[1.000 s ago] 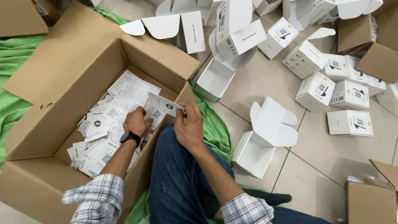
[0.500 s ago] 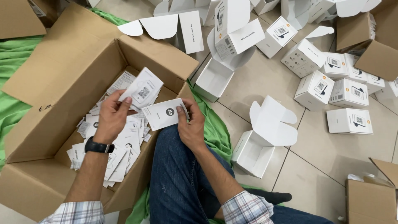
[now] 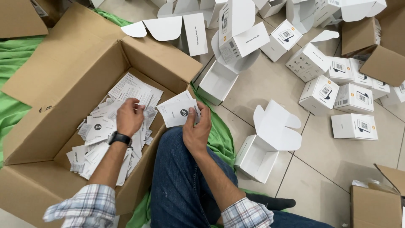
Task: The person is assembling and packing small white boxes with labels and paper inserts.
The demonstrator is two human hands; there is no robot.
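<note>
Leaflets [image 3: 182,112], a thin white stack of them, sit pinched in the right hand [image 3: 196,128], thumb on top, fingers curled beneath, just over the near wall of the big carton [image 3: 63,80] and above the knee. Left hand [image 3: 128,116] is down inside the carton, fingers bent onto the loose heap of papers [image 3: 103,135]; whether it has one gripped, I cannot tell. An open white box [image 3: 257,158] stands on the tiles [image 3: 270,84] to the right, near the leg, more closed boxes [image 3: 333,95] beyond.

Risks, as I judge them: that pinch is at one edge only, so the stack could fan and slip onto the green cloth [image 3: 219,131]. The heap is tangled too, so the left fingers may lift two sheets stuck together, or crease one.
</note>
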